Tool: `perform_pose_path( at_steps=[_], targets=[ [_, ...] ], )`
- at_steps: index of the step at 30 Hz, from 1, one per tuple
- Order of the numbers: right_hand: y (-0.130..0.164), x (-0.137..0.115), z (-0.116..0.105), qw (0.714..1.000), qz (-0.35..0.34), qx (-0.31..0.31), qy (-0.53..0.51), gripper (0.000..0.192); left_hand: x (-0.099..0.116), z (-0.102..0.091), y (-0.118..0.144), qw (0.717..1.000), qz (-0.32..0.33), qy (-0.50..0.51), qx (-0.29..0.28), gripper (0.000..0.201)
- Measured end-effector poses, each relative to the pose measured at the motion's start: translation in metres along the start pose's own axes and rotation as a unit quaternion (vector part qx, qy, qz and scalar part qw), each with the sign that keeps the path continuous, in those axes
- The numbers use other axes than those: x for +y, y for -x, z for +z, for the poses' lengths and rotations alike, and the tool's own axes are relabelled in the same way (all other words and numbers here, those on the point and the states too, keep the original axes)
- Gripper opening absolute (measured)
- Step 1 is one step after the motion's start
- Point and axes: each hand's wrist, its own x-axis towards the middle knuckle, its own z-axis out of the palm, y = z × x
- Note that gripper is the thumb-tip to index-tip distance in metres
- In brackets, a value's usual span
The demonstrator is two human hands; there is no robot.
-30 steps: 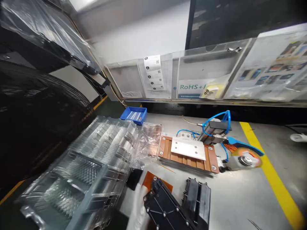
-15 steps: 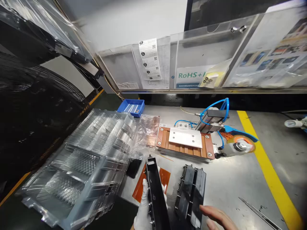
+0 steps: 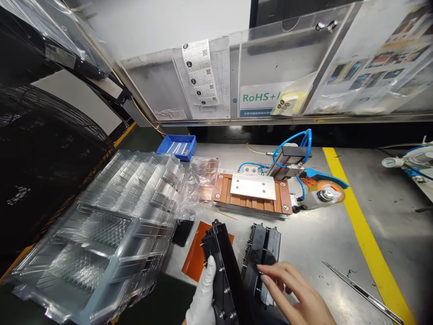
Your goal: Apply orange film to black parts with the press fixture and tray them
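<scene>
Left grip [image 3: 204, 295], white-gloved, closed around black housing [image 3: 221, 266] standing on edge over orange sheet [image 3: 196, 257]. Right grip [image 3: 294, 293] bare, fingers spread, touching second black housing [image 3: 262, 253] just beside it. Copper-coloured fixture [image 3: 252, 195] behind; stacked clear trays [image 3: 101, 234] left on worktop [image 3: 321, 243].

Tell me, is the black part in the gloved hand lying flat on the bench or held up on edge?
On edge. The left hand grips the black part with its narrow screw-studded side facing up, over the orange sheet.

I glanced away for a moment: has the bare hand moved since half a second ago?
Yes. The right hand has slid left and forward onto the black parts lying on the bench; before, it was short of them at the picture's bottom edge.
</scene>
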Motion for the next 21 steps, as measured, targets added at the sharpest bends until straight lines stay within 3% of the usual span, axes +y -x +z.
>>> perform_pose_path(
  at_steps=[3, 6, 8, 14, 21],
  targets=[
    [-0.03, -0.018, 0.005, 0.99, -0.103, 0.05, 0.086, 0.018, 0.004, 0.011, 0.003, 1.0, -0.007, -0.009, -0.002, 0.065],
    [-0.055, -0.028, 0.014, 0.974, -0.148, 0.071, 0.154, 0.024, 0.013, 0.027, 0.005, 0.998, 0.05, 0.007, -0.028, 0.069],
    [-0.064, -0.03, 0.02, 0.966, -0.159, 0.078, 0.189, 0.028, 0.019, 0.034, 0.005, 0.995, 0.092, 0.013, -0.035, 0.071],
    [-0.069, -0.023, 0.031, 0.949, -0.179, 0.09, 0.243, 0.038, 0.021, 0.037, 0.004, 0.99, 0.137, -0.01, -0.021, 0.071],
    [-0.065, -0.014, 0.034, 0.958, -0.134, 0.093, 0.236, 0.049, 0.013, 0.042, 0.005, 0.988, 0.149, -0.04, -0.006, 0.073]
  ],
)
